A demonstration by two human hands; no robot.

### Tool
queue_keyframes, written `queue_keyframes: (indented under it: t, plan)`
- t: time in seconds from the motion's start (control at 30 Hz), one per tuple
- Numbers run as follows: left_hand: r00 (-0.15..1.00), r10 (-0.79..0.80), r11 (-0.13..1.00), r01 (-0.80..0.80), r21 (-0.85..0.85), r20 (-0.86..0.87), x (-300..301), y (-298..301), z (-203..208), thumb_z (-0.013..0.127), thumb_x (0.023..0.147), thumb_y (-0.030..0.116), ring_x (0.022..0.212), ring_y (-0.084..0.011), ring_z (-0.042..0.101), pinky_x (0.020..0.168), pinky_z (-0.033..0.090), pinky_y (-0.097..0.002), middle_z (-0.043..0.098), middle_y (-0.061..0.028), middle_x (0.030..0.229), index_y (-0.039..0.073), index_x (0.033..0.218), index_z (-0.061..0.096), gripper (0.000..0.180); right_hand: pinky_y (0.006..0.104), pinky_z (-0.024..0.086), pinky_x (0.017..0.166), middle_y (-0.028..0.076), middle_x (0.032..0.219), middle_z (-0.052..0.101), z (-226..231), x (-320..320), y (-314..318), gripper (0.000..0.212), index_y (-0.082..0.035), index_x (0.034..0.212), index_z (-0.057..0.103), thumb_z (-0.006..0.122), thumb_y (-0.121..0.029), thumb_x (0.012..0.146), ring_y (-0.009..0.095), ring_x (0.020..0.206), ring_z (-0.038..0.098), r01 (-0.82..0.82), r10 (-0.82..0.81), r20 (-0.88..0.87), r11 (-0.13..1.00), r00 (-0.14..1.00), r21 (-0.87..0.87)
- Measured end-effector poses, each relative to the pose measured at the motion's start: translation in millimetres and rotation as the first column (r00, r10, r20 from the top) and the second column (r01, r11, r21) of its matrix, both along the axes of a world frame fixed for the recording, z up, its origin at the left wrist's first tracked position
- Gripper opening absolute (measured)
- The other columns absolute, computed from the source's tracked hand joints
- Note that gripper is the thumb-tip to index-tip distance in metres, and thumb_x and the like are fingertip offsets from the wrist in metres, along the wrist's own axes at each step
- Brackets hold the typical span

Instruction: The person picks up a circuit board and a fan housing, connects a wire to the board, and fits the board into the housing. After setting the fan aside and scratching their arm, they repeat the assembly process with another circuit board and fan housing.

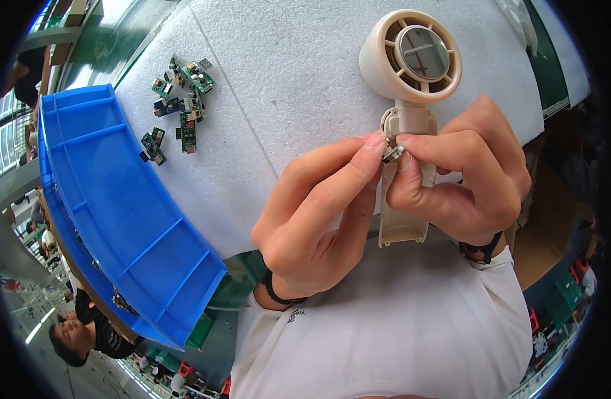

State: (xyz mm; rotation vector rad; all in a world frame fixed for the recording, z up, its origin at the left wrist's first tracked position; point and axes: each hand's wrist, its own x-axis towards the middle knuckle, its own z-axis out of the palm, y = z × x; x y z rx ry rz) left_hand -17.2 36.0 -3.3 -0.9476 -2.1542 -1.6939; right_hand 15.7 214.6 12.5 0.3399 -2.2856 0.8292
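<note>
A cream handheld fan [411, 56] lies on the white foam sheet, its round head away from me and its opened handle shell [403, 223] pointing toward me. Over the upper part of the handle, both hands meet. My left hand [322, 213] pinches a small metallic part [390, 155] between thumb and fingers; it looks like a circuit board or connector, too small and covered to name surely. My right hand [468, 176] pinches a tiny white piece [400, 149] right beside it, perhaps a connector plug. Fingertips hide most of the handle's inside.
Several small green circuit boards [189, 110] lie loose on the foam sheet [279, 60] at the far left. A blue plastic tray [129, 206] stands left of them. A brown cardboard box [551, 219] is at the right. Another person [86, 329] is visible at the lower left.
</note>
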Motion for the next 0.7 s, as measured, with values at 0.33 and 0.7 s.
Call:
queue_keyframes:
  t: [0.33,0.7]
  plan:
    - [0.997,0.009,0.997,-0.014,0.073,0.073,3,-5,-3,0.073,0.075,-0.019,0.091,-0.0269,0.073,0.077,0.061,-0.0309,0.071,-0.0204,0.108,-0.004,0.113,0.073,0.041,0.0211,0.031,0.045,0.000,0.073,0.058,3,7,-16,0.027,-0.003,0.089,0.073,0.075,0.005,0.064,0.007,0.056,0.043,0.006,0.005,0.095,0.993,0.995,-0.117]
    - [0.939,0.165,0.985,-0.174,-0.004,-0.301,13,12,-10,0.072,0.071,-0.019,0.093,-0.0312,0.073,0.080,0.064,-0.0301,0.068,-0.0268,0.109,-0.013,0.109,0.070,0.038,0.0196,0.027,0.046,0.003,0.076,0.063,1,12,-21,0.022,0.001,0.090,0.073,0.074,0.006,0.068,0.004,0.054,0.038,0.007,0.028,0.103,0.945,0.994,-0.328]
